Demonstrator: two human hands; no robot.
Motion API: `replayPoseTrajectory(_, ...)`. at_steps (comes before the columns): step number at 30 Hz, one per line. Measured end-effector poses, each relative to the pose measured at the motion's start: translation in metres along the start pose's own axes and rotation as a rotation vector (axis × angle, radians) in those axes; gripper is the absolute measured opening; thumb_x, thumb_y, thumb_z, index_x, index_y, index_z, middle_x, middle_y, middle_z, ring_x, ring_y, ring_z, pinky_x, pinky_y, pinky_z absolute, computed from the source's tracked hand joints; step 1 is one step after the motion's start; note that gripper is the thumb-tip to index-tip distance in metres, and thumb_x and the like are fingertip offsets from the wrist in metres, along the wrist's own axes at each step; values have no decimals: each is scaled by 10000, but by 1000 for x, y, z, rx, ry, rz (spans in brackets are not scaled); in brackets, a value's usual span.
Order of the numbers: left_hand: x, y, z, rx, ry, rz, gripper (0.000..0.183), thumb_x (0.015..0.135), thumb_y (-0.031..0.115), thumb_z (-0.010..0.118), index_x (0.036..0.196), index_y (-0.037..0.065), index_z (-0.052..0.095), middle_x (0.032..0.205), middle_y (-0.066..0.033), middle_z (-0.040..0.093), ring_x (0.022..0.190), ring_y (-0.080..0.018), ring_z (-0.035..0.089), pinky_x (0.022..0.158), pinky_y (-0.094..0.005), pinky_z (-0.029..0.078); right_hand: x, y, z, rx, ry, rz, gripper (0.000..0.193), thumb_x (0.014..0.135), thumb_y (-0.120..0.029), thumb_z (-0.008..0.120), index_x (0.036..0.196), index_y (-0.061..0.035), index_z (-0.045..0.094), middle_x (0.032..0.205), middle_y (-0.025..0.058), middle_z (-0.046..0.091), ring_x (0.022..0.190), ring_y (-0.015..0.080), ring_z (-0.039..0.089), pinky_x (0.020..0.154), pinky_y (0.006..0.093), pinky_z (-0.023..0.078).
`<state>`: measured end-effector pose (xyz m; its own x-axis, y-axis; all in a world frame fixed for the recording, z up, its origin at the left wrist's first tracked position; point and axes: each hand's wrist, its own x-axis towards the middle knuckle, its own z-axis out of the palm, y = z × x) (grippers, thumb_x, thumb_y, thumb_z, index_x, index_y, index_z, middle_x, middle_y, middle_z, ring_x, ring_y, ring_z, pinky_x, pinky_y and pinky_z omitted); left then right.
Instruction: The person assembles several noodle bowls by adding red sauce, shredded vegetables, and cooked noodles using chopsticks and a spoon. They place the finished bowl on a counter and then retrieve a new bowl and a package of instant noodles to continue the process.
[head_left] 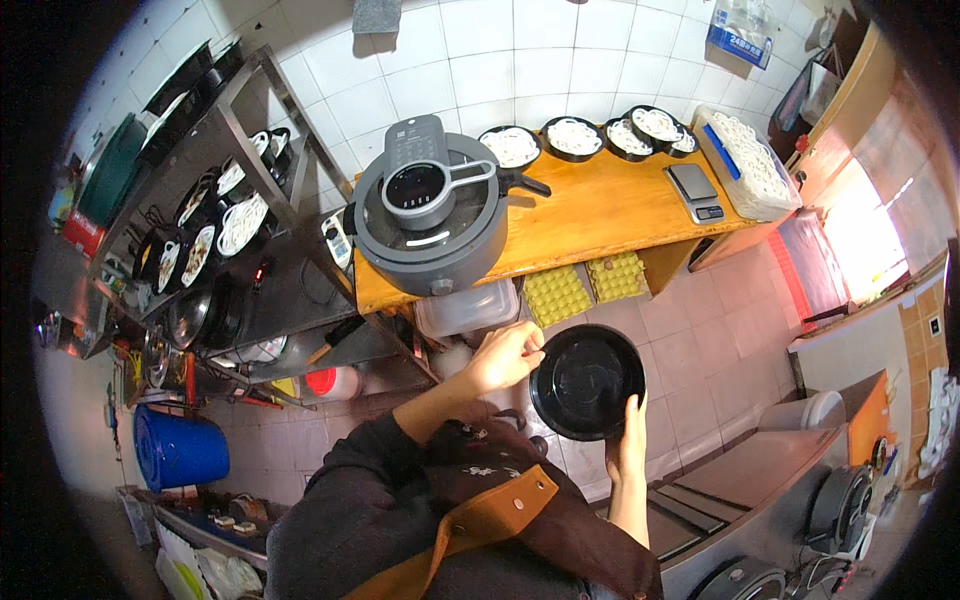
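A round black bowl [588,382] is held in front of me above the floor, and nothing shows inside it. My right hand [628,440] grips its right side, with the thumb along the rim and the other fingers hidden beneath. At the upper left of the rim is my left hand [508,356], its fingers curled and pressed together. Whether those fingertips pinch the rim or something small, I cannot tell. Several black bowls of white noodles [574,138] line the back of the wooden table [570,222].
A grey cooker [432,235] stands at the table's left, a kitchen scale [694,190] and a tub of noodles [748,175] at its right. Yellow egg trays [558,294] and a clear plastic box [466,308] sit below. A metal shelf [285,185] holds dishes at left; a blue bucket [180,447] is lower left.
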<state>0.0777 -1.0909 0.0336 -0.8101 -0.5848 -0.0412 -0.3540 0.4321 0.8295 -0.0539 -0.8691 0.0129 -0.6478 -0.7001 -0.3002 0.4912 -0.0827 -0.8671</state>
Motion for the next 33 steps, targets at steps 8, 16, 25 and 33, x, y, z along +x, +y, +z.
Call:
replayPoseTrajectory(8,40,-36,-1,-232,58,-133,208,772,194,711,739,33,582,613,-65,599,565,-159,580,559,-316,459,67,-13,-1,331,-23,248,568,998,-535,433,1367,-109,505,1382,70,534,1251,209,506,1067,398,394)
replayPoseTrajectory(16,114,-1,-27,11,407,120,150,733,140,732,783,47,624,751,-61,552,599,-165,553,612,-292,476,167,-22,25,465,57,191,486,996,-474,486,1294,-99,573,1263,73,619,1132,217,583,954,411,490)
replayPoseTrajectory(25,192,-21,-28,-3,525,232,200,870,76,674,1049,29,601,763,-68,618,630,-119,607,598,-268,510,307,16,44,420,192,146,316,984,-234,492,1193,-29,613,1136,141,670,984,274,654,846,437,550)
replayPoseTrajectory(33,187,-20,-35,-289,396,176,215,970,79,554,1156,-27,572,940,-57,622,716,-98,596,621,-228,498,389,43,56,1012,-333,-40,458,998,-404,458,1214,-31,614,1162,124,664,1033,253,633,900,445,534)
